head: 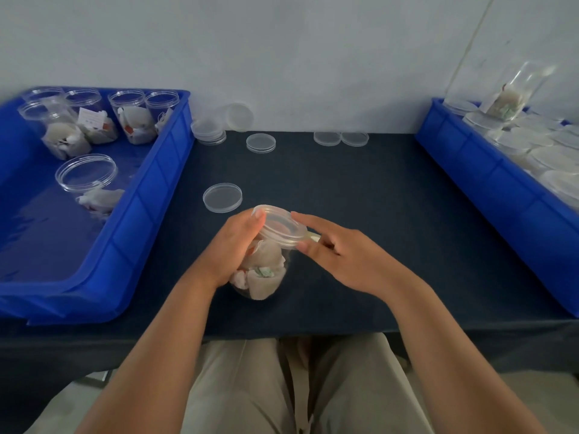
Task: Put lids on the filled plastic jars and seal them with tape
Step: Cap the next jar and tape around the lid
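A clear plastic jar (261,277) filled with pale tea bags stands at the middle of the dark table, tilted a little toward the right. A clear lid (279,225) sits on its mouth. My left hand (233,245) grips the jar's upper wall, thumb tip at the lid's left rim. My right hand (341,249) touches the lid's right rim with straight fingers, and a strip of tape (313,236) shows between its fingers and the rim. Another loose lid (222,197) lies just behind the jar.
The blue bin (150,195) at the left holds several open filled jars (133,120). A blue bin (488,177) at the right holds several lidded jars (551,158). More loose lids (260,143) lie along the back of the table near the wall. My knees are below the table's front edge.
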Demonstrator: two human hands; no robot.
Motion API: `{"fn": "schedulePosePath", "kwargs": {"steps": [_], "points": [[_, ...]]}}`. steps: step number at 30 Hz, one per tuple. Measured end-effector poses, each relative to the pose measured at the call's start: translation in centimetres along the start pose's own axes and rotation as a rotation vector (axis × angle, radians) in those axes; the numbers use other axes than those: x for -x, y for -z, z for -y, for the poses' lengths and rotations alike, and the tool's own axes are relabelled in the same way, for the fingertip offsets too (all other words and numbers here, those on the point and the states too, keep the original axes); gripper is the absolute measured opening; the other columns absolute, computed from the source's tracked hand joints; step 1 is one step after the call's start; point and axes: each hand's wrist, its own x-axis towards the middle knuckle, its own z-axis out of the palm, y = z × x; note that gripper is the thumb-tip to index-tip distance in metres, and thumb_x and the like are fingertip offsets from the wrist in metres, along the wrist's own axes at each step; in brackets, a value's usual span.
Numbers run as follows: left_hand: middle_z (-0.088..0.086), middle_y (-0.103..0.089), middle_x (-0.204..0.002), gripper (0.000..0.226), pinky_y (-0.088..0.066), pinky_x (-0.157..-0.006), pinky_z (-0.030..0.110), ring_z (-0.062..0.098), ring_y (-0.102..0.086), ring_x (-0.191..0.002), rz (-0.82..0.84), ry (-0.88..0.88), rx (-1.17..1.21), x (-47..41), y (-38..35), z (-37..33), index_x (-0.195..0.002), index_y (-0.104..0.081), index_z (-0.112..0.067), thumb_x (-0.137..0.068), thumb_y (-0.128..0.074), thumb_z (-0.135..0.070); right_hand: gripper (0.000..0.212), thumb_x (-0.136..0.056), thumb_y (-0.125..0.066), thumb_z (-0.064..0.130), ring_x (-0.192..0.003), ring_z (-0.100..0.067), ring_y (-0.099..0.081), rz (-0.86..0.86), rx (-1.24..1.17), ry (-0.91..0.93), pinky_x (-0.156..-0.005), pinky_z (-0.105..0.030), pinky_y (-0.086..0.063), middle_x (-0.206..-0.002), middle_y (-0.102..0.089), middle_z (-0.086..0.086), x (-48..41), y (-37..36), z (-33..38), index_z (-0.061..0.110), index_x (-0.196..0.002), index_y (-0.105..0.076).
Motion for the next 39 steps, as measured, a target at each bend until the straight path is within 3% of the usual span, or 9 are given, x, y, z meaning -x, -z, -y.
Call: {"fn": "schedulePosePath", "kwargs": {"steps": [4, 8, 11, 15, 18, 25, 30, 35, 39], "points": [[-0.005, -0.078, -0.115, 0.061, -0.058, -0.09, 0.027, 0.01, -0.074, -0.109, 0.04, 0.131, 0.031, -0.2, 0.4, -0.4, -0.105, -0.079, -0.045, -0.078, -0.043, -0.088, 0.06, -0.091, -0.026, 0.084, -0.079, 0.004, -0.061, -0.092, 0.042, -0.013, -0.058, -0.022, -0.046, -0.076, -0.062, 0.012, 0.3, -1.1, 0.7, 0.061, -0.146, -0.032], [-0.016, -0.072, -0.123, 0.058, -0.054, -0.102, 0.032, 0.001, -0.066, -0.116, -0.136, -0.052, -0.154, 0.0, -0.3, -0.5, -0.133, -0.065, -0.031, -0.101, -0.037, -0.07, 0.059, -0.098, -0.032, 0.077, -0.074, -0.004, -0.064, -0.15, 0.079, -0.05, -0.063, -0.027, -0.055, -0.084, -0.068, 0.012, 0.7, -1.2, 1.2, 0.052, -0.151, -0.037], [-0.042, -0.063, -0.107, 0.06, -0.052, -0.088, 0.018, -0.017, -0.06, -0.105, -0.37, -0.086, -0.347, 1.0, -1.6, -1.1, -0.131, -0.058, -0.043, -0.09, -0.039, -0.082, 0.061, -0.099, -0.034, 0.074, -0.084, -0.003, -0.065, -0.189, 0.115, -0.073, -0.076, -0.029, -0.057, -0.1, -0.07, 0.016, 1.1, -1.1, 1.7, 0.047, -0.153, -0.04], [-0.033, -0.056, -0.114, 0.105, -0.042, -0.079, 0.015, -0.009, -0.058, -0.103, -0.371, -0.02, -0.422, 2.0, -3.9, -0.9, -0.144, -0.038, -0.045, -0.059, -0.046, -0.107, 0.056, -0.105, -0.037, 0.065, -0.09, -0.007, -0.068, -0.21, 0.141, -0.065, -0.072, -0.027, -0.055, -0.107, -0.073, 0.012, 1.4, -1.6, 2.5, 0.043, -0.156, -0.04], [-0.03, -0.061, -0.11, 0.084, -0.05, -0.079, 0.022, -0.007, -0.062, -0.099, -0.416, -0.005, -0.383, 1.4, -3.7, -0.6, -0.131, -0.044, -0.052, -0.061, -0.058, -0.096, 0.056, -0.105, -0.038, 0.065, -0.074, -0.005, -0.066, -0.2, 0.137, -0.059, -0.062, -0.025, -0.055, -0.089, -0.071, 0.012, 1.3, -1.8, 2.8, 0.041, -0.155, -0.039], [-0.031, -0.069, -0.108, 0.066, -0.051, -0.083, 0.023, -0.012, -0.065, -0.1, -0.29, 0.008, -0.284, 0.3, -1.7, -1.0, -0.125, -0.06, -0.044, -0.075, -0.056, -0.085, 0.064, -0.098, -0.033, 0.078, -0.072, -0.001, -0.063, -0.073, 0.051, -0.032, -0.061, -0.026, -0.049, -0.075, -0.061, 0.012, 1.1, -1.4, 1.4, 0.049, -0.154, -0.022], [-0.015, -0.074, -0.118, 0.066, -0.056, -0.102, 0.04, 0.003, -0.07, -0.11, -0.157, -0.015, -0.148, 0.1, -1.5, -0.8, -0.129, -0.066, -0.035, -0.084, -0.052, -0.081, 0.072, -0.089, -0.031, 0.088, -0.084, -0.003, -0.064, -0.001, 0.021, -0.027, -0.07, -0.024, -0.049, -0.095, -0.063, 0.019, 0.4, -0.4, -0.1, 0.058, -0.153, -0.019], [-0.001, -0.076, -0.123, 0.073, -0.053, -0.105, 0.051, 0.018, -0.072, -0.115, -0.083, 0.003, 0.028, -0.2, -0.8, -0.1, -0.128, -0.07, -0.033, -0.083, -0.054, -0.088, 0.062, -0.091, -0.033, 0.089, -0.095, 0.003, -0.061, 0.038, -0.036, 0.011, -0.078, -0.023, -0.045, -0.11, -0.061, 0.023, 0.0, 0.4, -0.7, 0.071, -0.147, -0.016], [0.004, -0.076, -0.122, 0.074, -0.057, -0.095, 0.037, 0.021, -0.072, -0.114, -0.029, 0.063, 0.126, 0.0, -0.9, 0.2, -0.12, -0.074, -0.035, -0.077, -0.056, -0.093, 0.047, -0.097, -0.035, 0.078, -0.077, 0.004, -0.06, 0.009, -0.029, 0.017, -0.065, -0.019, -0.043, -0.085, -0.063, 0.014, -0.2, 0.0, -0.2, 0.067, -0.143, -0.029]]}}
